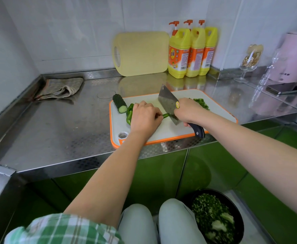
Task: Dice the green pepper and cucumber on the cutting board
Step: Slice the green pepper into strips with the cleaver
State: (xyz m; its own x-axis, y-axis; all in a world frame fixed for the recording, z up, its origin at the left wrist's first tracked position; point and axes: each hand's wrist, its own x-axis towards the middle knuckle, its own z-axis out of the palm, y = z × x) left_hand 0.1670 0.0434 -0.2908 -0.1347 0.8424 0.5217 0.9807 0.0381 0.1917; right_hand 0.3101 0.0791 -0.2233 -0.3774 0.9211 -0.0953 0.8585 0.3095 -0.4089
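Partway there: a pepper strip (165, 115) is pinned to the board (161, 133) by the curled left hand (145, 117) and met by the cleaver (168, 103) gripped in the right hand (188, 111), dice (202, 103) are heaped behind it, and pepper (129, 111) and cucumber (119, 103) lie uncut at the left.

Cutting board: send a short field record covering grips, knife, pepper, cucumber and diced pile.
left grip: pinches pepper strip on the board
right grip: holds knife by its handle
knife: blade tilted, edge at the pepper strip's right end
pepper piece: uncut, left of left grip
cucumber: one cut end, board's far left corner, untouched
diced pile: behind right grip
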